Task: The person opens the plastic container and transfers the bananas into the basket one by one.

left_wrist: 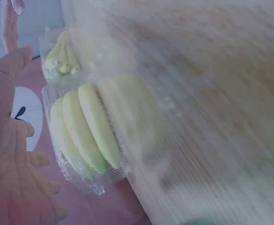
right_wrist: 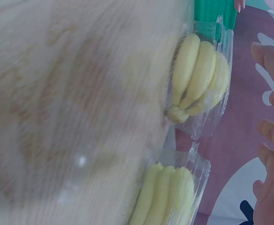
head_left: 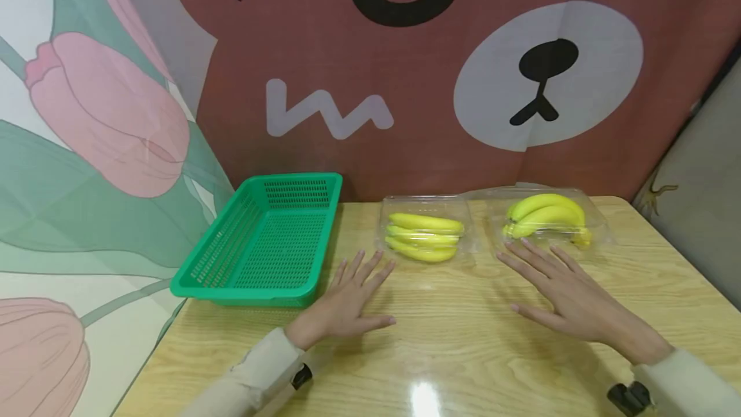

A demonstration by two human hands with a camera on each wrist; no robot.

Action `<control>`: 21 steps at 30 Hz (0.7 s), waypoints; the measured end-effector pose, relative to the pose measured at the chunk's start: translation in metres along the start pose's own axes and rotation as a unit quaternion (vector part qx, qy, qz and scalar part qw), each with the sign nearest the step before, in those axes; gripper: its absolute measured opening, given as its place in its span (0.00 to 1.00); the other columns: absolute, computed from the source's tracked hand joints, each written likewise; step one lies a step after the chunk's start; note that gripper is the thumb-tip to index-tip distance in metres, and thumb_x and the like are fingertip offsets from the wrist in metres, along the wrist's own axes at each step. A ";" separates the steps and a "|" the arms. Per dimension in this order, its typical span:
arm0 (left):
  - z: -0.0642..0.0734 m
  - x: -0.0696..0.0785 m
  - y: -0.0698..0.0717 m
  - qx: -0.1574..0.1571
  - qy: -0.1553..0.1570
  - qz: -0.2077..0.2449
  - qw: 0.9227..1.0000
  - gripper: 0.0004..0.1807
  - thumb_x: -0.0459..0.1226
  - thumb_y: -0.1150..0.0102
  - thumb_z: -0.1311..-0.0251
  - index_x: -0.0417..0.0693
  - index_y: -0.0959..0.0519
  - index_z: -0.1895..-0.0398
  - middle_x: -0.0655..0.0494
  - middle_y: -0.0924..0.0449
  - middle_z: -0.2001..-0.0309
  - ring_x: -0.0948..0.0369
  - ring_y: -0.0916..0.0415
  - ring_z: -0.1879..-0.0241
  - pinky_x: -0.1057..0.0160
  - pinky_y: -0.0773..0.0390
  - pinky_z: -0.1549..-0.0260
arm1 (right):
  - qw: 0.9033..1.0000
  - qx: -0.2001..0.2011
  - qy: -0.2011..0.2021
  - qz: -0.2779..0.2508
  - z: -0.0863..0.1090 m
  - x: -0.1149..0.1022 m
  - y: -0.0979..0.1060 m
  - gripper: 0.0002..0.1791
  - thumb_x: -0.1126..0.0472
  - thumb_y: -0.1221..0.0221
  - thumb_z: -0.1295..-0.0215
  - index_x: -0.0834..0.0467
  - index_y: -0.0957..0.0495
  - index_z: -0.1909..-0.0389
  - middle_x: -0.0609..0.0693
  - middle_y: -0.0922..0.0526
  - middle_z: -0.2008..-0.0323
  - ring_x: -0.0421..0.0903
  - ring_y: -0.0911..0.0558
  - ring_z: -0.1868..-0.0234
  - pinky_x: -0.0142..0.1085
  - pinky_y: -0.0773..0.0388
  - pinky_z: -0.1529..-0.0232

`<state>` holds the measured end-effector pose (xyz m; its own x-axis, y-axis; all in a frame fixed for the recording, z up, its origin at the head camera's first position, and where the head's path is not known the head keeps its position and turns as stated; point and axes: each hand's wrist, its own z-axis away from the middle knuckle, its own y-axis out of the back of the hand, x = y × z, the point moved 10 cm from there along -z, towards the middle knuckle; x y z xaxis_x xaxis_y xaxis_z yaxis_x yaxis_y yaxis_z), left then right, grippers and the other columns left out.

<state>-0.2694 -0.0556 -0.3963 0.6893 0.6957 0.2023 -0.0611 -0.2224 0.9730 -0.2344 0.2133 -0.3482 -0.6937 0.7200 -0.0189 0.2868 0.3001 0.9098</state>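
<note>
Two clear plastic boxes of yellow bananas stand side by side toward the back of the table. In the left box (head_left: 425,201) several bananas (head_left: 425,239) lie in a row; the right box (head_left: 599,221) holds a curved bunch of bananas (head_left: 547,217). My left hand (head_left: 347,307), fingers spread, is over the table between the green basket and the left box, holding nothing. My right hand (head_left: 570,298) is spread as well, its fingertips just in front of the right box. Both wrist views show the boxes beyond the spread fingers.
A green slotted plastic basket (head_left: 315,291) stands on the left of the wooden table (head_left: 463,365), with nothing inside it. Behind the table hangs a cloth (head_left: 405,159) with a bear print; a floral cloth (head_left: 116,230) hangs at the left.
</note>
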 end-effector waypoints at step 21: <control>-0.012 0.009 0.042 0.190 -0.053 -0.012 0.980 0.44 0.52 0.39 0.41 0.37 0.42 0.28 0.35 0.39 0.33 0.42 0.41 0.34 0.42 0.38 0.39 | 0.991 0.132 0.037 -0.002 -0.025 -0.009 0.020 0.31 0.41 0.52 0.30 0.58 0.28 0.36 0.55 0.24 0.43 0.55 0.26 0.44 0.55 0.37 0.41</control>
<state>-0.2742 -0.0504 -0.3526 0.7600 0.6331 0.1468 0.2158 -0.4588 0.8619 -0.2386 0.1971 -0.3199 -0.7385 0.6740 0.0177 0.4407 0.4627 0.7692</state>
